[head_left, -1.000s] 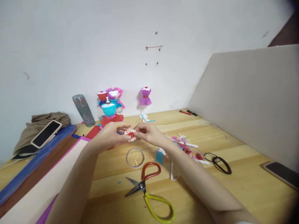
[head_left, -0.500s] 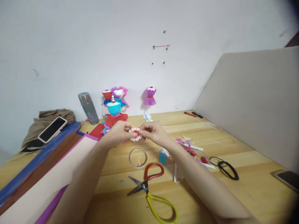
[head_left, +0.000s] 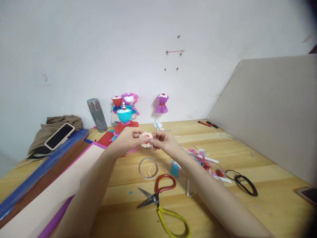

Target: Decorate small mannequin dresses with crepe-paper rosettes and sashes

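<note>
Paper rosette (head_left: 146,145), just one, pale pleats round a red centre, sits between two hands above the desk (head_left: 123,215), near the middle of the view. Left hand (head_left: 127,138) is narrowed to a pinch on its left edge, thumb lying over the pleats; right hand (head_left: 165,141) is likewise narrowed, thumb and fingertips gripping the right edge. Four small dress forms stand at the back: three grouped beyond the left hand, namely a turquoise-topped one (head_left: 124,115) in front, a red-topped one (head_left: 116,101) and a purple-and-pink one (head_left: 128,98) behind it, while a single purple one (head_left: 162,105) stands apart to their right. One ring (head_left: 140,168) lies flat between the rosette and one pair of scissors (head_left: 155,198), whose two blades are spread, with one red handle and one yellow. Beyond the right forearm is one heap of coloured scraps (head_left: 203,158), too tangled to count; one blue piece (head_left: 174,170) lies beside it. One black band (head_left: 255,191) is to the heap's right. Two phones are visible, one (head_left: 60,136) resting on brown cloth (head_left: 42,137) at the left, the other (head_left: 308,193) partly cut off at the right. One bottle (head_left: 97,115) leans near the wall (head_left: 143,43), left of the grouped forms.
</note>
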Tool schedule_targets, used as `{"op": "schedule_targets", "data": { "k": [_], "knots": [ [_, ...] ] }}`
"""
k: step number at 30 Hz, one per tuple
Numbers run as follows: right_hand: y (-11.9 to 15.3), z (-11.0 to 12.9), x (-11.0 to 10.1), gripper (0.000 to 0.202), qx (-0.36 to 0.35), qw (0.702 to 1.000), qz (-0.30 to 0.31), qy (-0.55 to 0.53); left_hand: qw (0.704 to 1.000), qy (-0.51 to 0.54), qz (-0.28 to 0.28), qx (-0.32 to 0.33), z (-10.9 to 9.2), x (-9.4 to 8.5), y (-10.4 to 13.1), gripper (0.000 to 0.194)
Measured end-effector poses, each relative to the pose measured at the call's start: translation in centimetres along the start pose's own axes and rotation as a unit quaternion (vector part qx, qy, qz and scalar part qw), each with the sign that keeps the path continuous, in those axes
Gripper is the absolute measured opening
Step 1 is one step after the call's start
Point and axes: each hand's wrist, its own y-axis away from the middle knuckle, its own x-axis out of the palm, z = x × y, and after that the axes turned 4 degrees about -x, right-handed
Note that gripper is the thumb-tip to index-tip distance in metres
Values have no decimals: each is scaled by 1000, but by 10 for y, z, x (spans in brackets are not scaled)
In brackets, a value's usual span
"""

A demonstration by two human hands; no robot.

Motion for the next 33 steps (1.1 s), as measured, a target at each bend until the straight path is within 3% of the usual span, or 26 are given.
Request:
{"op": "schedule_targets", "data": {
  "k": [16, 19, 22, 28, 33],
  "knots": [
    [2, 12, 7, 37, -4, 999, -23, -37, 997, -62, -48, 20, -6, -15, 6, 22],
    [1, 11, 3, 38, -6, 999, -35, -30, 993, -60, -95, 25, -11, -23, 13, 19],
    [-2, 5, -4, 38, -5, 998, -63, 11, 982, -58, -175, 36, -16, -36, 21, 20],
    [-7, -7, -7, 32, -12, 992, -45, 120, 921, -93, -374, 50, -6, -71, 24, 19],
    [-17, -22, -5, 23, -42, 976, -16, 213, 905, -175, -386, 47, 20, -92, 10, 37]
  ]
}}
